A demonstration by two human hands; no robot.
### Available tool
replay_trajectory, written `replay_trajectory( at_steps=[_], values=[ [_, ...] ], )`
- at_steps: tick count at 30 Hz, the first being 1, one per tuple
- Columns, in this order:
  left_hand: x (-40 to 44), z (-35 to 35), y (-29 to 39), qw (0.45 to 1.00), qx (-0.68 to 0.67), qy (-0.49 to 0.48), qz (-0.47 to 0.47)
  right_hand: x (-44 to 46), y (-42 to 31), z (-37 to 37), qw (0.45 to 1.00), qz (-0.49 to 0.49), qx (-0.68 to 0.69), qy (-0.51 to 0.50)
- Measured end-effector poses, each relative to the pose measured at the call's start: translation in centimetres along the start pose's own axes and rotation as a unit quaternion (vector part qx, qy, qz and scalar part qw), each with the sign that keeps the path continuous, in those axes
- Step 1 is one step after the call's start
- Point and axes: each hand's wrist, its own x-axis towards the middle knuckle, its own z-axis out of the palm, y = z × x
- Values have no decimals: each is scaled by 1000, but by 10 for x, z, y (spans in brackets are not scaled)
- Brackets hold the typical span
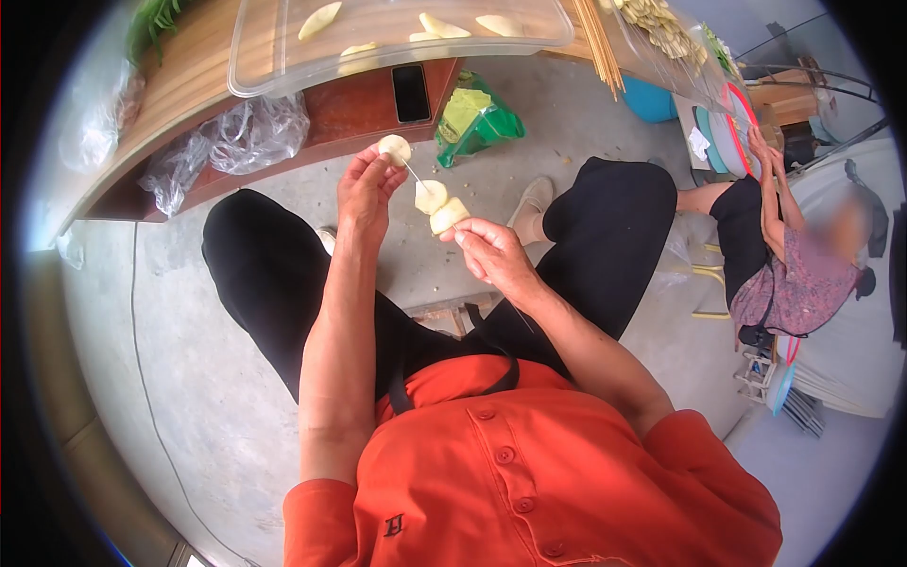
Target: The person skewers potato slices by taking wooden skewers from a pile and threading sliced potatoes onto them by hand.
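In my left hand (pixel 364 194), thumb and fingers pinch a round, pale potato-like slice (pixel 394 149). The point of a thin skewer (pixel 417 177) meets this slice; I cannot tell how far it goes in. Two more pale pieces (pixel 439 207) are threaded on the skewer, close to my right hand (pixel 493 253). Its fingers are closed around the skewer just behind those pieces, hiding part of the stick. Both hands are above the floor, between the knees.
A clear plastic tray (pixel 402 59) with several pale slices sits on the wooden table (pixel 194 57). Bamboo skewers (pixel 597 45) and a heap of slices (pixel 664 26) lie at right. A phone (pixel 410 94) rests on a lower shelf near a green bag (pixel 482 128). Another person (pixel 784 255) sits at right.
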Motion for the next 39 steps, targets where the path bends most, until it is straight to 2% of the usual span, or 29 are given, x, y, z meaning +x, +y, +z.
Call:
replay_trajectory(
  at_steps=[39],
  values=[
    [-5,-6,-6,998,47,-3,35,1,12,1,1000,-18,-12,1]
  ],
)
